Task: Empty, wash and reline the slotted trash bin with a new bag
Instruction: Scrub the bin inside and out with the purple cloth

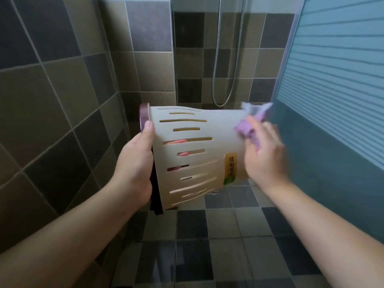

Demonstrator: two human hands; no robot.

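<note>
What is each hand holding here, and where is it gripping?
The left hand grips the slotted bin, held sideways, by its rim, fingers inside. The right hand holds a bunched purple cloth against the bin's base end.

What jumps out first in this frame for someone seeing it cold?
The cream slotted bin, held sideways mid-air at centre frame, with its purple rim toward the left. The left hand grips that rim end, fingers visible through the slots, while the right hand presses a purple cloth against the bin's base end. Behind, a shower hose hangs on the tiled wall.
</note>
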